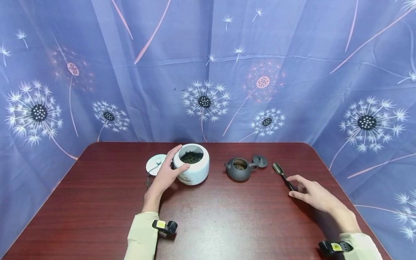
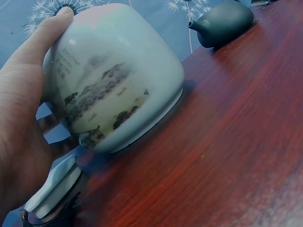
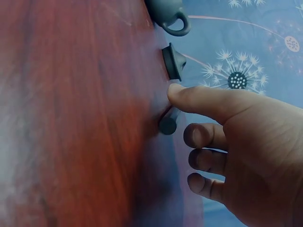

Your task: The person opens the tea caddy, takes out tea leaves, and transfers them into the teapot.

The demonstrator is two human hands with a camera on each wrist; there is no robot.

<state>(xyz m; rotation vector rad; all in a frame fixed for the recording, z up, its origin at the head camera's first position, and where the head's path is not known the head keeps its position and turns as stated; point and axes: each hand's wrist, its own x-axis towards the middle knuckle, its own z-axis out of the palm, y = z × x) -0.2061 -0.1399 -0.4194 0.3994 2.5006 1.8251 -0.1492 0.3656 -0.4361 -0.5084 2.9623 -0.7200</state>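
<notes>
A white ceramic tea jar (image 1: 198, 174) with dark tea leaves inside stands uncovered on the table. My left hand (image 1: 166, 176) grips its left side, the thumb at the front rim; a painted landscape shows on the jar's wall in the left wrist view. At the right lies a dark tea scoop (image 1: 284, 177), bowl pointing away. Around its handle hovers my right hand (image 1: 313, 195), thumb and index finger spread on either side. In the right wrist view the handle's round end (image 3: 167, 126) shows below the thumb, apart from the other fingers.
A dark teapot (image 1: 238, 172), its top uncovered, stands between the jar and the scoop. Its lid (image 1: 260, 161) lies behind the handle. The jar's white lid (image 1: 155, 164) with a cord rests left of the jar. A patterned curtain (image 1: 208, 72) borders the reddish table (image 1: 208, 216).
</notes>
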